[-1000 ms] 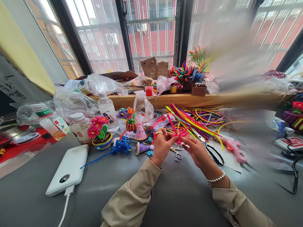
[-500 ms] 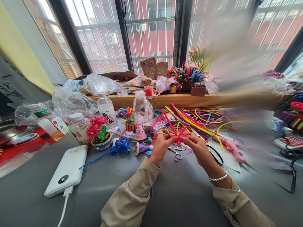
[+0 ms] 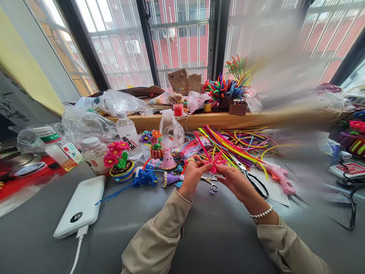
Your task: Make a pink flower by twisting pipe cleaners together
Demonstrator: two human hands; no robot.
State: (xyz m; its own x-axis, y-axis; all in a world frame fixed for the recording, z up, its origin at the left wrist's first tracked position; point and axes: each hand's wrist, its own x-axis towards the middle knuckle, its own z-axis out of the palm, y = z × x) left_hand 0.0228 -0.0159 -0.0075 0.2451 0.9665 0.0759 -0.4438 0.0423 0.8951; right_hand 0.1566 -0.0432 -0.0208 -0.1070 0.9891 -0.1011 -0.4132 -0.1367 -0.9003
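Between my fingertips is a bright pink pipe cleaner, bent into loops with several ends sticking up and out. My left hand pinches it from the left, and one long straight end rises above that hand. From the right, my right hand closes thumb and fingers on the looped part. Small scissors lie on the table just beneath my hands. Larger black-handled scissors lie beyond my right wrist, partly hidden by it.
Colourful pipe cleaners are heaped behind my hands. A pink glue gun lies at right. To the left stand a flower pot craft, a purple cone, a pink cone figure, a water bottle and a white power bank.
My right hand has shifted slightly, lowering its fingers and uncovering more of the large scissors. The pink piece has turned a little and stays between both hands.
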